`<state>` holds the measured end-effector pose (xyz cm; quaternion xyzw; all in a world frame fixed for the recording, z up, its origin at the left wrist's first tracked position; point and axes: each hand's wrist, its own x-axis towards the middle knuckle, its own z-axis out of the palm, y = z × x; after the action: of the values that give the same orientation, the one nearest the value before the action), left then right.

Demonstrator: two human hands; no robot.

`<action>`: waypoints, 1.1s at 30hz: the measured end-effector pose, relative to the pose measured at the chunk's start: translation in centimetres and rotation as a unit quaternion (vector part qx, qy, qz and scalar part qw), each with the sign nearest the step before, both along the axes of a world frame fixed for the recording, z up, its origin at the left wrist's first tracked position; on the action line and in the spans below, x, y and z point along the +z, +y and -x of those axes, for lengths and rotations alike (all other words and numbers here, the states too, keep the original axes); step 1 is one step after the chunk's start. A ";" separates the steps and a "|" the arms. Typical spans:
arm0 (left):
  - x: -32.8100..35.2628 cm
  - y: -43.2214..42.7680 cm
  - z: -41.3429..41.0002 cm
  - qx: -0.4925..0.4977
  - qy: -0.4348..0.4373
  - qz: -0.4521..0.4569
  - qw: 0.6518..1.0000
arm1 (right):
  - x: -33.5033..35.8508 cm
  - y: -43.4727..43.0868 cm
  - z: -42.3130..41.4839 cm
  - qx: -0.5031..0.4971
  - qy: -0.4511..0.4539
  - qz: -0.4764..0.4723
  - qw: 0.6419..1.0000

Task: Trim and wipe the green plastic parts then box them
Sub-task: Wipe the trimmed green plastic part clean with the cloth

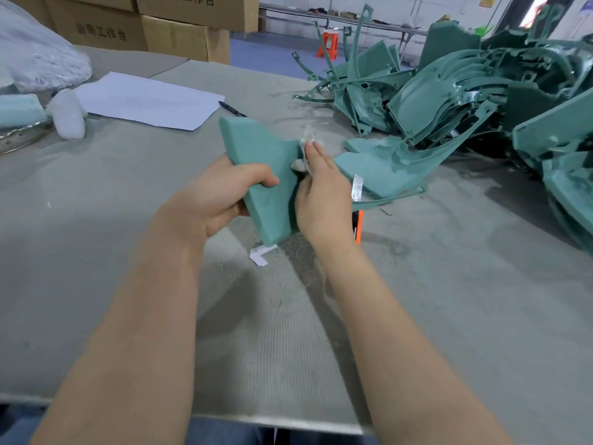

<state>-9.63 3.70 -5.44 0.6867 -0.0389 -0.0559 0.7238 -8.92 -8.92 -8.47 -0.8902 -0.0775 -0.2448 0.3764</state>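
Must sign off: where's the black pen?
Head view, left of centre: the black pen lies on the grey table at the right edge of the white paper sheet.

One left hand [221,194], one right hand [322,194], one green part [256,155], one cloth [297,165], one paper [147,99], one pen [231,109], one green pile [465,101] (too many to count).

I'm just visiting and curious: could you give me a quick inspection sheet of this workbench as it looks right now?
Surface: grey table, dusty, with thin shavings near the hands.
Job's things: green part held up; pile of green parts at right; utility knife lying on the table.
Clutter: paper sheet, pen, small paper scrap.
Hands: left hand grips the green part; right hand holds a white cloth against it.
Cables: nothing seen.
Surroundings: cardboard boxes, plastic bag, orange stool behind.
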 end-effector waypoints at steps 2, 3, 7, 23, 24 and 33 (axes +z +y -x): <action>0.0 0.2 -0.2 0.005 -0.009 0.008 1.000 | 0.2 0.2 0.1 -0.016 -0.006 -0.008 1.000; -0.1 0.2 -0.2 0.007 -0.011 0.013 1.000 | 0.2 0.1 0.2 -0.028 -0.004 -0.002 1.000; -0.2 -0.1 -0.8 0.053 -0.021 0.037 0.998 | 0.4 1.5 1.2 0.007 -0.019 0.039 0.999; -0.7 -0.2 -1.7 0.131 -0.046 0.215 0.967 | 2.1 -2.4 0.1 -0.069 0.010 -0.497 0.865; -0.7 -0.4 -1.6 0.116 -0.050 0.200 0.972 | 2.0 -2.5 0.0 -0.086 -0.010 -0.506 0.858; -1.0 -2.1 -0.7 -0.006 -0.031 0.139 0.990 | 1.3 -0.8 0.5 -0.059 -0.087 -0.299 0.948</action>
<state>-8.90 1.60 -6.43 0.5805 -0.0728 -0.0334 0.8103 -9.37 -9.70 -7.19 -0.7149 0.0195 -0.3549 0.6021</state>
